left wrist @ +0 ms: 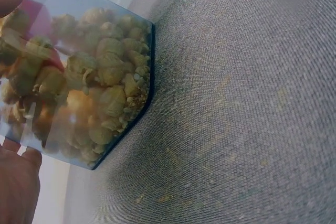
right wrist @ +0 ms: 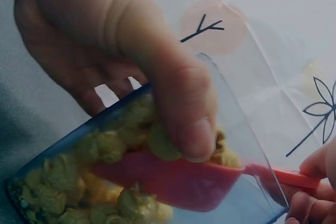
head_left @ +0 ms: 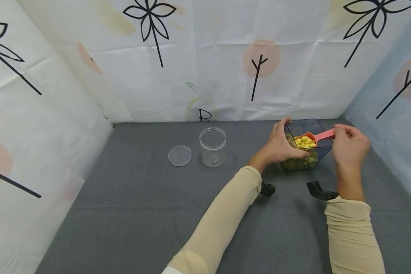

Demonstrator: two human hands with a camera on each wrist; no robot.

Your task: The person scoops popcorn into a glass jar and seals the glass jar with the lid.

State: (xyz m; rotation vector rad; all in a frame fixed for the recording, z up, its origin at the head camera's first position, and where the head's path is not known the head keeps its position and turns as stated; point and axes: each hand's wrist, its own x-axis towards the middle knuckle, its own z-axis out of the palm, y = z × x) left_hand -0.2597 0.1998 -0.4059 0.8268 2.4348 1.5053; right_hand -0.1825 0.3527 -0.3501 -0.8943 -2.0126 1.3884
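A clear tub (left wrist: 79, 77) of what looks like popcorn (left wrist: 100, 85) rests tilted on grey cloth (left wrist: 236, 103), fingers (left wrist: 18, 182) beneath.

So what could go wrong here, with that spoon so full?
The pink scoop is heaped with yellow popcorn, so pieces may tumble onto the grey cloth on the way out. The container, gripped by the left hand, looks tilted and might spill. The right hand pinches only the handle's end, so the scoop could wobble.

One square clear container of popcorn (head_left: 303, 161), one pink scoop (head_left: 315, 137), one round clear jar (head_left: 212, 147), one round lid (head_left: 179, 155), two hands: left hand (head_left: 281, 146), right hand (head_left: 350, 144).
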